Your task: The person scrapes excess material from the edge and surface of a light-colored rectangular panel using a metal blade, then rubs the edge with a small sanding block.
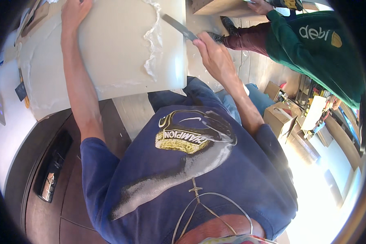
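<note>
Head view: a large pale panel [110,53] is seen spread across the far left and centre of the scene, in front of a person in a navy T-shirt [248,175]. A flat grey tool [178,26] is gripped in the right hand [216,57], the fingers being closed around its near end beside the right edge of the panel. The tool's free end is directed to the far left, over the panel; whether the surface is touched cannot be told. Just left of that end, a crumpled white strip [153,36] is laid unevenly along the panel's right side. The left hand [74,13] is placed at the far left part of the panel; its fingertips are partly cut off by the frame, so whether they are apart or together cannot be told. At the far right, a co-worker in a green sweatshirt [313,53] is shown, with a yellow-and-black power tool [290,4] near one hand. A cardboard box [279,118] is seen at right, and a dark brown surface [81,195] with a recessed handle [49,185] at near left.
</note>
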A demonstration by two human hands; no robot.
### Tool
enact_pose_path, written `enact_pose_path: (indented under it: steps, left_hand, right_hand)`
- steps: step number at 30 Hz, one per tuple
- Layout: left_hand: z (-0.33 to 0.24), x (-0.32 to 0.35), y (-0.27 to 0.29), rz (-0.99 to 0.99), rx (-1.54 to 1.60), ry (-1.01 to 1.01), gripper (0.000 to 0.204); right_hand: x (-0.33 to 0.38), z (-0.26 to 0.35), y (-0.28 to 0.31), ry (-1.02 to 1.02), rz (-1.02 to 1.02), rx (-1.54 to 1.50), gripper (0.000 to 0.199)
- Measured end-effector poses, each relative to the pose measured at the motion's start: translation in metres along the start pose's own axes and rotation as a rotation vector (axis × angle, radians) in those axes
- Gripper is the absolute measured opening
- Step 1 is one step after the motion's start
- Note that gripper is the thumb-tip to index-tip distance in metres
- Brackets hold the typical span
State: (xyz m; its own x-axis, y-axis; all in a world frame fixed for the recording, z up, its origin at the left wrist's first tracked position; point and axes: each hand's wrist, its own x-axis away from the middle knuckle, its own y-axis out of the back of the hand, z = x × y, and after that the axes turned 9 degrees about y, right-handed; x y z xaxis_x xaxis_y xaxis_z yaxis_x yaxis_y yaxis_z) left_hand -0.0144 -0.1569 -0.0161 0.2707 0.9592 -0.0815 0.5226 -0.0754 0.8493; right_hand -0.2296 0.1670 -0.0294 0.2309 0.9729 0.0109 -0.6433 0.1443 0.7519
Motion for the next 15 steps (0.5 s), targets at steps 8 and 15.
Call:
enact_pose_path:
  steps: [8,15]
  left_hand:
    - [0.007,-0.005,0.001,-0.001,0.025,0.001,0.039]
    - [0.021,-0.015,-0.004,0.019,-0.055,-0.008,0.039]
  right_hand:
    - [0.021,0.008,0.01,-0.123,0.08,-0.064,0.02]
    - [0.001,0.001,0.008,0.003,0.005,0.005,0.021]
